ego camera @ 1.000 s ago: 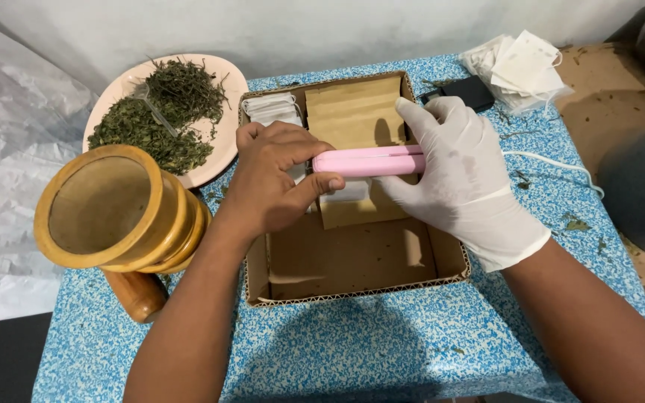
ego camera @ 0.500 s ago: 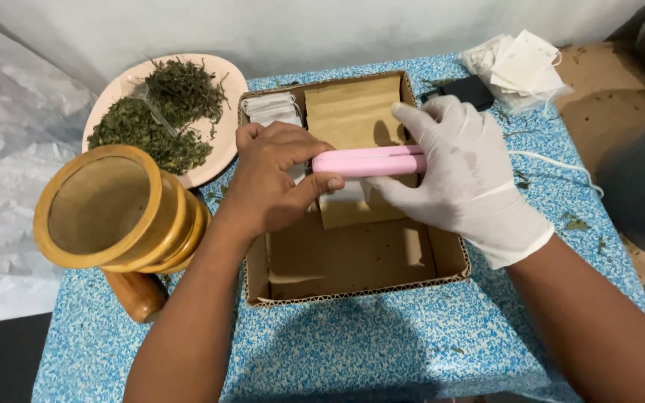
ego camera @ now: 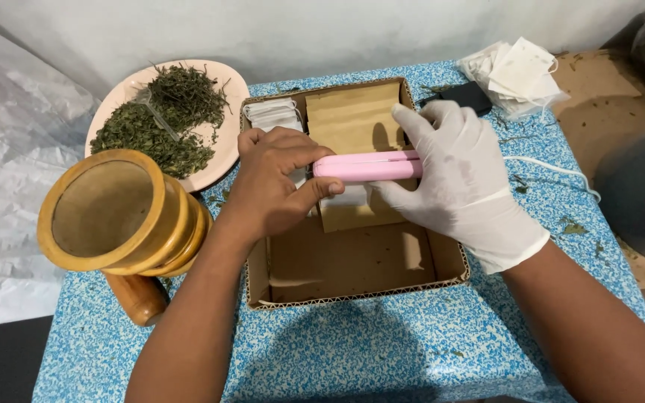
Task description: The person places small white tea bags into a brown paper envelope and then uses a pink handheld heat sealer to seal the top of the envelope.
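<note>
A slim pink plastic bar-shaped sealer (ego camera: 367, 166) sits over the shallow brown cardboard box (ego camera: 352, 261), clamped on a small white sachet (ego camera: 346, 197). The gloved right hand (ego camera: 460, 179) grips the sealer; the bare left hand (ego camera: 278, 183) pinches the sachet. On the blue speckled table (ego camera: 382, 351), a wooden mortar (ego camera: 117, 213) and a pink plate of dried green herbs (ego camera: 166, 123) stand left.

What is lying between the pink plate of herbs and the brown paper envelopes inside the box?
In the head view, a stack of white filter bags lies there, inside the cardboard box.
</note>
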